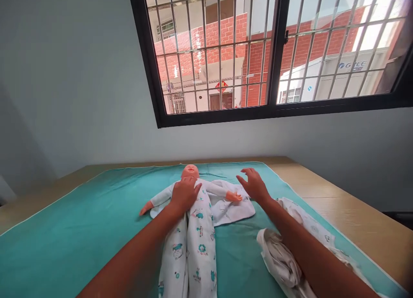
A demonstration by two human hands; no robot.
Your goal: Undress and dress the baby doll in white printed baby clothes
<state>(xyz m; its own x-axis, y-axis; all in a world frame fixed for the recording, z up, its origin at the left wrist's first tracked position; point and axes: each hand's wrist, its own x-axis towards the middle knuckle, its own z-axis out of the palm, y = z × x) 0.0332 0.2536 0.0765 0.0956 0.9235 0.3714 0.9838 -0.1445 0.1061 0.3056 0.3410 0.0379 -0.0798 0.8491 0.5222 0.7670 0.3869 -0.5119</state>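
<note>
A baby doll (pixel 190 171) lies on its back, head toward the wall and both arms spread in white sleeves. White baby trousers (pixel 201 242) with green and grey prints cover its lower body and reach toward me. My left hand (pixel 185 194) rests flat on the doll's chest, near the top of the trousers. Held in the air to the right of the doll's hand, my right hand (pixel 254 185) is empty with its fingers apart. A white cloth (pixel 234 212) is spread beneath the doll's arm on the right.
A green sheet (pixel 97 220) covers most of the wooden table (pixel 338 190). Crumpled off-white cloth (pixel 279 257) lies at the right, beside a white printed cloth (pixel 306 220) under my right forearm. Behind the table stands a wall with a barred window (pixel 272 48).
</note>
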